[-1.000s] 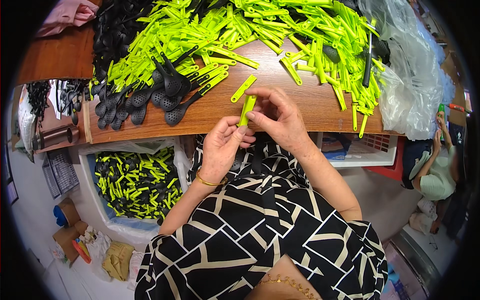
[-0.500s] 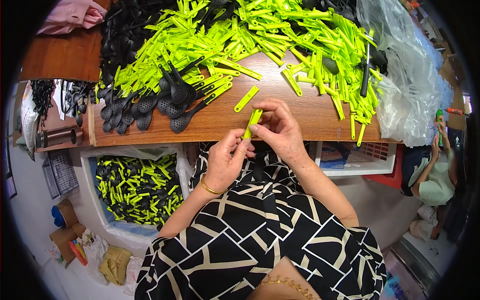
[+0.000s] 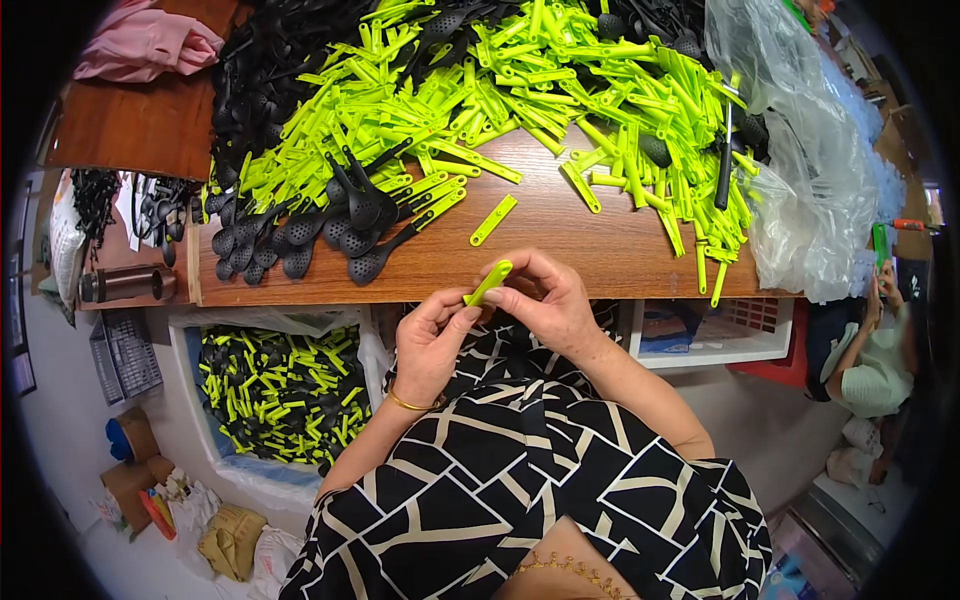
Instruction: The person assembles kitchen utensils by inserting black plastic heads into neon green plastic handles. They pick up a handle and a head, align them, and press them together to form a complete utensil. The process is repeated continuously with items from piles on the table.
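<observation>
Just off the table's front edge, a lime-green handle is held tilted between both my hands. My left hand pinches its lower end, while the thumb and fingers of my right hand grip it farther up. Whether a second piece sits inside the grip is hidden. Beyond my hands lies one loose green handle. To its left, black perforated spoon heads rest in a cluster, several with green handles fitted. A large heap of green handles covers the far side of the wooden table.
Below the table at left stands a lined bin full of green-and-black pieces. A white crate sits under the right side. Clear plastic sheeting drapes the table's right end. Pink cloth lies at far left. Another person is at far right.
My hands have drawn slightly nearer to me with the green handle, which is now tilted more toward level. The whole view has shifted a little; the heap looks the same.
</observation>
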A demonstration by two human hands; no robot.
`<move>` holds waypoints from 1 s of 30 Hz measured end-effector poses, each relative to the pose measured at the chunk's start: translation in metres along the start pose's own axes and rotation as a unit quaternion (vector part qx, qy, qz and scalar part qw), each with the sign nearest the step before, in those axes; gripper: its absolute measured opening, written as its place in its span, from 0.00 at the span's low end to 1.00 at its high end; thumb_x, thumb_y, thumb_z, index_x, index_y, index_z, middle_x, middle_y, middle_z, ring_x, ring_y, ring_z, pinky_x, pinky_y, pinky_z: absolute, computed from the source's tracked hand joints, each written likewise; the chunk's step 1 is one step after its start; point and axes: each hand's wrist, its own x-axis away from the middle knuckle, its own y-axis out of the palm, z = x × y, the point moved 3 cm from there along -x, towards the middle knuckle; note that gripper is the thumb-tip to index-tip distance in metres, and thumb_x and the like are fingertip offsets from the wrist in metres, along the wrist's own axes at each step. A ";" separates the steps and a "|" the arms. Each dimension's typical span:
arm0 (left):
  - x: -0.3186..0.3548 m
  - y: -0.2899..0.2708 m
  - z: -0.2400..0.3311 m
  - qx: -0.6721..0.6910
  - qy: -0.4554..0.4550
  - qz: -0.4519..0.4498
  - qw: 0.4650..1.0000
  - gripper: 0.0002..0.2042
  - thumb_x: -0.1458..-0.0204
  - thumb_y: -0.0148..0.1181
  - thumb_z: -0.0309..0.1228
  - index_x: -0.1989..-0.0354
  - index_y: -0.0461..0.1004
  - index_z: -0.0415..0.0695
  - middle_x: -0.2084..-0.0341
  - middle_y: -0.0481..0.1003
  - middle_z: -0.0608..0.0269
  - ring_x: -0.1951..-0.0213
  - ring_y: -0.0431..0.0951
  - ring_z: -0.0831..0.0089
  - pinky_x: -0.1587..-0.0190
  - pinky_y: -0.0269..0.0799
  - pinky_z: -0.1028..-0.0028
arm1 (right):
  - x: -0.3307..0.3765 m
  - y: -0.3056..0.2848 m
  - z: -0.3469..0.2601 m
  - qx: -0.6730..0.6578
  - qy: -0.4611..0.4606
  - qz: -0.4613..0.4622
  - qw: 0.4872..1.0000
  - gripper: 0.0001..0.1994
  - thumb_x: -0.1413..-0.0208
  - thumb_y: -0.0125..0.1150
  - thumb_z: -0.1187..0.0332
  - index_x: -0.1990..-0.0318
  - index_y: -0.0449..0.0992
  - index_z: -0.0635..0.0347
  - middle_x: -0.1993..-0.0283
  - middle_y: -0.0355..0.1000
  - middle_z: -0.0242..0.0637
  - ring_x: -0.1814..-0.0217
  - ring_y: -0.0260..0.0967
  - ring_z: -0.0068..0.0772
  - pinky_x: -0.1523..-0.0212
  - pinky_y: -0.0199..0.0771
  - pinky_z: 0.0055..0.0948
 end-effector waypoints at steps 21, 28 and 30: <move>0.210 -0.344 -0.260 -0.533 -0.400 0.293 0.686 0.16 0.45 0.69 0.42 0.61 0.83 0.39 0.66 0.85 0.46 0.62 0.86 0.45 0.56 0.81 0.54 | -0.193 -0.107 -0.049 0.678 -0.285 0.158 0.659 0.12 0.45 0.72 0.61 0.54 0.85 0.48 0.53 0.82 0.29 0.48 0.75 0.40 0.47 0.72 0.43; 0.164 -0.348 -0.342 -0.517 -0.353 0.190 0.756 0.22 0.43 0.68 0.45 0.51 0.85 0.37 0.54 0.85 0.43 0.52 0.86 0.50 0.47 0.80 0.59 | -0.174 -0.094 -0.062 0.758 -0.208 0.132 0.604 0.10 0.46 0.73 0.59 0.57 0.84 0.42 0.53 0.80 0.24 0.47 0.75 0.35 0.46 0.68 0.43; 0.129 -0.337 -0.307 -0.480 -0.317 0.196 0.794 0.22 0.43 0.68 0.43 0.49 0.84 0.36 0.53 0.85 0.42 0.50 0.86 0.50 0.46 0.80 0.60 | -0.160 -0.110 -0.063 0.759 -0.178 0.135 0.611 0.10 0.47 0.73 0.60 0.57 0.84 0.42 0.51 0.80 0.24 0.46 0.75 0.35 0.45 0.67 0.42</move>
